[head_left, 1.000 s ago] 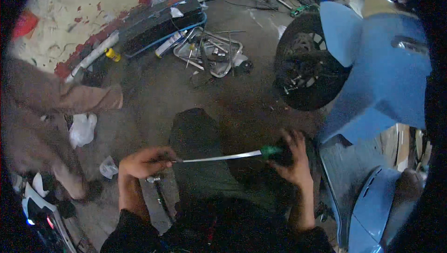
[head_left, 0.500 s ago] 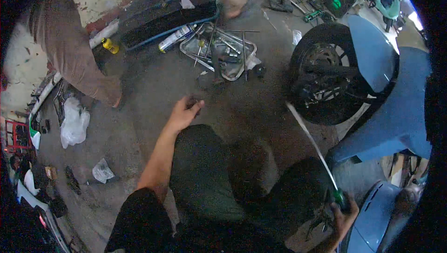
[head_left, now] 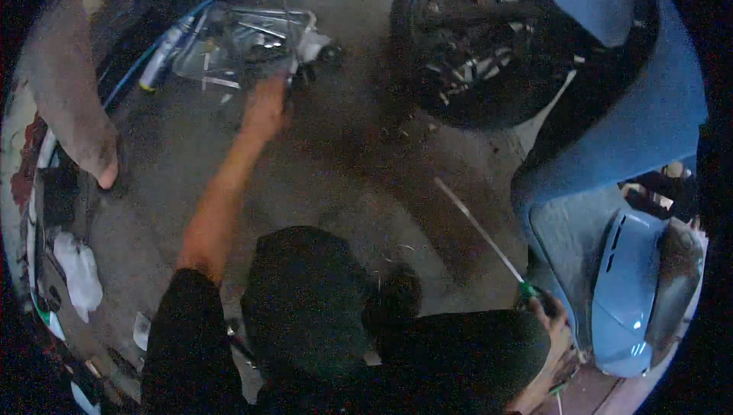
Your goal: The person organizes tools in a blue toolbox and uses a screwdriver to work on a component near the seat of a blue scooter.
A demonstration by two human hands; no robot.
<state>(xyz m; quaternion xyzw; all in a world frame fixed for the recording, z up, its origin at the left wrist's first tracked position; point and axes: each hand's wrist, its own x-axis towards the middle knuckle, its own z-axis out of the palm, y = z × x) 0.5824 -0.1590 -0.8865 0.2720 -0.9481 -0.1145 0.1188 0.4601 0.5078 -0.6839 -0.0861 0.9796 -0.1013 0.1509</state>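
Low at four o'clock, the right hand (head_left: pixel 556 322) wraps its fingers around the green handle (head_left: pixel 528 290) of one long screwdriver (head_left: pixel 490 242), the shaft slanting toward eleven. The tool looks light and stiff, perhaps slippery along its bare metal, and best held by that handle. Blurred at ten o'clock, the left hand (head_left: pixel 265 109) is by the near edge of one metal tray (head_left: pixel 259 12); whether it pinches anything cannot be told. Farther out: one wheel (head_left: pixel 477 48) at one o'clock, one spray can (head_left: pixel 162 58) at ten, one large white bag (head_left: pixel 79 274) at eight, and a co-worker's two bare feet (head_left: pixel 105 167), at nine and eleven.
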